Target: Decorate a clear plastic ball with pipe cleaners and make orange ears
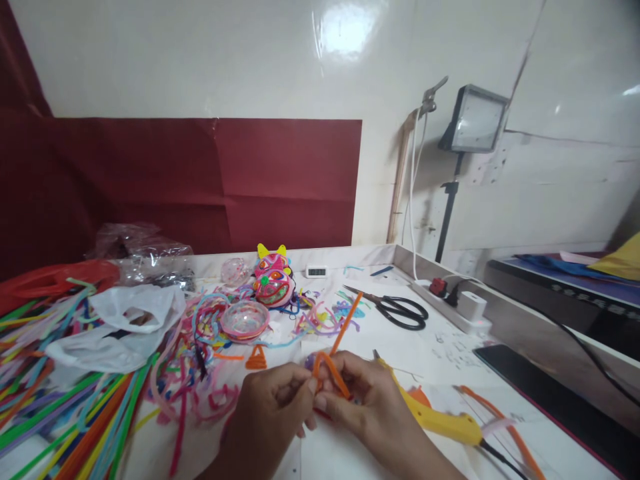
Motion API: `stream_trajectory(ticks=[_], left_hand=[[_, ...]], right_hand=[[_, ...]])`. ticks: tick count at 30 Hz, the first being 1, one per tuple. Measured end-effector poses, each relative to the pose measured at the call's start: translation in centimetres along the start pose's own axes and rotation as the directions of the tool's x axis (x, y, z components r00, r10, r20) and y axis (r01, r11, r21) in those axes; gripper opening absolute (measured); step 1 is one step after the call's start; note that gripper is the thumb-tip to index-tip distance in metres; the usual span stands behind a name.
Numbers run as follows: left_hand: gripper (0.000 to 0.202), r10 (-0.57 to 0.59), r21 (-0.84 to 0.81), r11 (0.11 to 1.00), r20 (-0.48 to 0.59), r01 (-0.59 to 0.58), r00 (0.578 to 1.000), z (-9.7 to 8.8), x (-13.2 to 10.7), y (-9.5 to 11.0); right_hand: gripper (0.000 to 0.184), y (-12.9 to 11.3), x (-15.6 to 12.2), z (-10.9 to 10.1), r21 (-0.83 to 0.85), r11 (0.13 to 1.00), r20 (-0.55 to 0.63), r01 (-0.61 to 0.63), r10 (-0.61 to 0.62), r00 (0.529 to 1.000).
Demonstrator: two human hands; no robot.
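Observation:
Between my two hands is an orange pipe cleaner (347,323), bent into a loop with one straight end sticking up to the right. My left hand (273,410) pinches it near the loop's left side. Fingers closed, my right hand (360,393) grips the loop from the other side. A small purple bit (310,362) shows behind the fingers; what it belongs to is hidden. Left of the hands lies a small coiled orange triangle (257,358). A yellow corded tool (445,421) with a metal tip rests beside my right hand, partly covered by it.
Black-handled scissors (400,311) lie behind my hands. At left are many loose pipe cleaners (95,420), a white plastic bag (125,333) and a clear round dish (245,320). A colourful figure (273,277) and small digital clock (317,271) stand behind. At right are a power strip (467,320) and phone (530,380).

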State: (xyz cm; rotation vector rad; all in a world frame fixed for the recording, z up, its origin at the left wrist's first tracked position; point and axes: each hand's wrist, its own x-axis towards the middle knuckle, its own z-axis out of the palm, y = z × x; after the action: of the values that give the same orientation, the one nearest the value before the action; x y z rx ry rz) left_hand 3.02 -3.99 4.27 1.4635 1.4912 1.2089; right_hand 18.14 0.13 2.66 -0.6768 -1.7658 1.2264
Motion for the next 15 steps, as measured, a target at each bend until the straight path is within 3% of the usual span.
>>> stream_trajectory(ticks=[9,15], left_hand=[[0.014,-0.006,-0.108,0.994,0.042,0.011,0.999,-0.16,0.13,-0.44],[0.013,0.132,0.044,0.991,-0.077,-0.129,0.988,-0.20,0.03,-0.20]], right_hand=[[0.018,0.55,-0.01,-0.02,0.005,1.000,-0.057,-0.030,0.030,0.998],[0.015,-0.27,-0.12,-0.02,0.022,1.000,-0.015,0.006,-0.005,1.000]])
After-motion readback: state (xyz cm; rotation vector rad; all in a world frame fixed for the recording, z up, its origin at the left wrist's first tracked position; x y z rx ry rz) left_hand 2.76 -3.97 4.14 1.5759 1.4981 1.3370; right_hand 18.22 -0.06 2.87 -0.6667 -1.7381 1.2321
